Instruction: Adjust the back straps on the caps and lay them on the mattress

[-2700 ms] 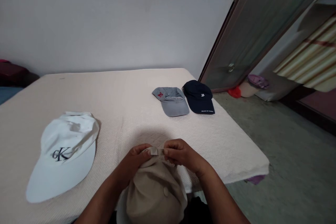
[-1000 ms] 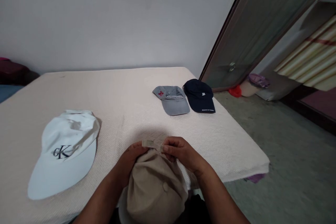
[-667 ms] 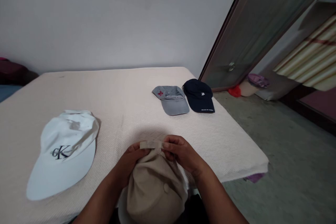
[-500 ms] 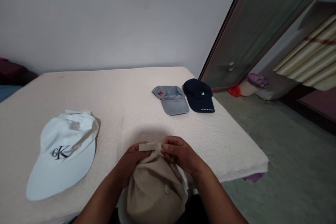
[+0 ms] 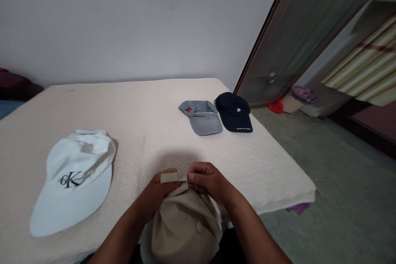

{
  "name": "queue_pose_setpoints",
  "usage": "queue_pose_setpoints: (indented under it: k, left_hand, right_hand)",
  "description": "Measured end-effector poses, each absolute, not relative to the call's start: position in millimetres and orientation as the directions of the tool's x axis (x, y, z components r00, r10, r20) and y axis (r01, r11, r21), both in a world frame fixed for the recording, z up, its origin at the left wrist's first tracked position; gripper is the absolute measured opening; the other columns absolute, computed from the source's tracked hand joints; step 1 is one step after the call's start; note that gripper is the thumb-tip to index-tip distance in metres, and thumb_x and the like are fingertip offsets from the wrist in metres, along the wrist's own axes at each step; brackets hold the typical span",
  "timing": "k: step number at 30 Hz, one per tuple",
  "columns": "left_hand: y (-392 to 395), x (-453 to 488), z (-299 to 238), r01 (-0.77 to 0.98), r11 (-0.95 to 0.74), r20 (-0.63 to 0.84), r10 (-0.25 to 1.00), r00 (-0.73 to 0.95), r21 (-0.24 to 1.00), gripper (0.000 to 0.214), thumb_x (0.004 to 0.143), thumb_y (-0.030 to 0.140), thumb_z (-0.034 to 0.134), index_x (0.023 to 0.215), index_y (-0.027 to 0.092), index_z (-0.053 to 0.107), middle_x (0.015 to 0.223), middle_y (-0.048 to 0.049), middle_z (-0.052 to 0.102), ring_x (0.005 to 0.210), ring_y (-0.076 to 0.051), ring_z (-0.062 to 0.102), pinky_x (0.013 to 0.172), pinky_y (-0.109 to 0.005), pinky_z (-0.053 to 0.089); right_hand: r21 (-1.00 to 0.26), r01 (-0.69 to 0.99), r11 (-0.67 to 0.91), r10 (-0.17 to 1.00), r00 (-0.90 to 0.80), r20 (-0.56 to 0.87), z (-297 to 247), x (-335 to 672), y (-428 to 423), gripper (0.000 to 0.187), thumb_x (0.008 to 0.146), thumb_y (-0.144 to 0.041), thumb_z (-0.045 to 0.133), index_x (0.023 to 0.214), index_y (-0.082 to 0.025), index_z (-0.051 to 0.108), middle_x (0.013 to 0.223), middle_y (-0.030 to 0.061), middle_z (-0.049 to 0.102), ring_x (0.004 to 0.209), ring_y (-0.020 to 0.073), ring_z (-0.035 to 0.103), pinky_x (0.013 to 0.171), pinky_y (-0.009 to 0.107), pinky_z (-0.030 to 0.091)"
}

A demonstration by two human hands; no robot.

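A beige cap (image 5: 182, 231) hangs crown up at the near edge of the bed, its back strap (image 5: 169, 177) facing away from me. My left hand (image 5: 159, 192) pinches the strap on its left side, thumb below and fingers behind. On the right part of the strap, my right hand (image 5: 206, 181) closes with thumb and index finger at the fastening. Most of the cap's brim is hidden under the crown. To the left lies a white cap (image 5: 77, 181) with black "CK" letters.
On the bed's white cover (image 5: 139, 107), a grey cap (image 5: 202, 117) and a navy cap (image 5: 233, 111) lie side by side near the right edge. A glass-panelled door (image 5: 278, 41) stands behind. A purple-lined bin (image 5: 301, 97) is on the floor.
The beige strap has shifted slightly left and down, and a longer piece of its loose end shows. My right hand has moved a little left along it.
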State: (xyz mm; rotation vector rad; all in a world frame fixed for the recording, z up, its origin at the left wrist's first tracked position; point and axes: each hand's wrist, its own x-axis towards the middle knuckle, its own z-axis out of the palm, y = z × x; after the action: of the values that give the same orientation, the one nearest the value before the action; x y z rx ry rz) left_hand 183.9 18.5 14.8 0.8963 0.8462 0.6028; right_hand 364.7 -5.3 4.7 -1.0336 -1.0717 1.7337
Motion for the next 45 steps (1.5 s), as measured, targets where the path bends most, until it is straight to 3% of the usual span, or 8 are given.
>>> queue_pose_setpoints:
  k: [4,9,12,16,26,32,40,45]
  left_hand:
    - [17.5,182.3,12.5,-0.106,0.493,-0.367,0.759,0.538,0.864,0.013,0.073,0.024,0.069,0.069,0.015,0.06,0.061,0.0032,0.053,0.057,-0.009,0.048,0.055,-0.02,0.035]
    - [16.8,179.7,11.6,-0.172,0.548,-0.319,0.684,0.656,0.819,0.029,0.067,0.031,0.073,0.09,0.014,0.066,0.078,-0.0056,0.064,0.071,-0.017,0.059,0.064,-0.027,0.044]
    - [18.2,180.6,15.1,-0.178,0.501,-0.295,0.721,0.627,0.847,0.021,0.069,0.03,0.072,0.082,0.014,0.065,0.072,-0.0034,0.062,0.066,-0.014,0.056,0.06,-0.023,0.042]
    - [19.3,182.1,19.1,-0.149,0.518,-0.336,0.721,0.605,0.842,0.013,0.071,0.023,0.071,0.077,0.014,0.064,0.067,-0.0008,0.059,0.062,-0.011,0.053,0.058,-0.021,0.039]
    - [17.6,180.4,8.3,-0.055,0.503,-0.39,0.73,0.562,0.862,0.016,0.069,0.024,0.073,0.079,0.014,0.065,0.067,0.0,0.056,0.062,-0.011,0.049,0.058,-0.022,0.034]
    - [18.0,179.7,9.2,-0.137,0.564,-0.358,0.674,0.647,0.814,0.016,0.066,0.023,0.073,0.075,0.014,0.063,0.063,0.0006,0.056,0.058,-0.011,0.047,0.056,-0.023,0.033]
    - [16.6,180.9,10.1,-0.104,0.528,-0.369,0.708,0.601,0.843,0.016,0.066,0.021,0.074,0.071,0.014,0.06,0.061,0.0026,0.052,0.056,-0.009,0.045,0.054,-0.022,0.03]
    - [16.1,182.0,11.8,-0.119,0.541,-0.371,0.704,0.606,0.832,0.015,0.067,0.023,0.072,0.071,0.015,0.06,0.06,0.0029,0.052,0.055,-0.01,0.044,0.054,-0.023,0.031]
  right_hand:
    - [-0.93,-0.204,-0.307,0.923,-0.301,-0.238,5.5,363.9,-4.4,0.019,0.077,-0.03,0.062,0.066,-0.015,0.056,0.052,-0.0051,0.043,0.047,0.0064,0.035,0.045,0.021,0.024]
    - [-0.946,-0.148,-0.288,0.933,-0.268,-0.242,6.1,361.7,-2.8,0.023,0.078,-0.033,0.062,0.065,-0.015,0.055,0.05,-0.0055,0.042,0.046,0.0062,0.033,0.044,0.021,0.022]
    - [-0.96,-0.083,-0.267,0.942,-0.235,-0.242,7.2,361.2,-2.3,0.025,0.078,-0.034,0.062,0.063,-0.016,0.054,0.05,-0.0056,0.042,0.046,0.006,0.032,0.043,0.021,0.021]
    - [-0.958,-0.119,-0.261,0.943,-0.243,-0.227,8.2,362.8,-3.2,0.023,0.078,-0.033,0.061,0.064,-0.016,0.055,0.05,-0.0059,0.042,0.045,0.006,0.033,0.043,0.021,0.021]
    - [-0.957,-0.116,-0.267,0.922,-0.319,-0.219,9.6,366.5,-4.7,0.024,0.079,-0.034,0.062,0.067,-0.015,0.056,0.053,-0.005,0.045,0.047,0.0057,0.034,0.044,0.02,0.023]
    - [-0.906,-0.242,-0.346,0.891,-0.386,-0.237,11.6,366.4,-5.8,0.026,0.076,-0.038,0.064,0.068,-0.015,0.054,0.049,-0.0068,0.043,0.041,0.0044,0.03,0.04,0.019,0.019]
    - [-0.932,-0.129,-0.337,0.899,-0.338,-0.279,13.6,367.6,-5.6,0.022,0.077,-0.033,0.063,0.066,-0.015,0.055,0.05,-0.0056,0.045,0.041,0.0042,0.03,0.039,0.019,0.018]
    - [-0.923,-0.237,-0.304,0.934,-0.263,-0.24,5.2,365.9,-4.7,0.019,0.075,-0.032,0.066,0.087,-0.018,0.059,0.055,-0.0066,0.045,0.043,0.0049,0.03,0.043,0.02,0.022]
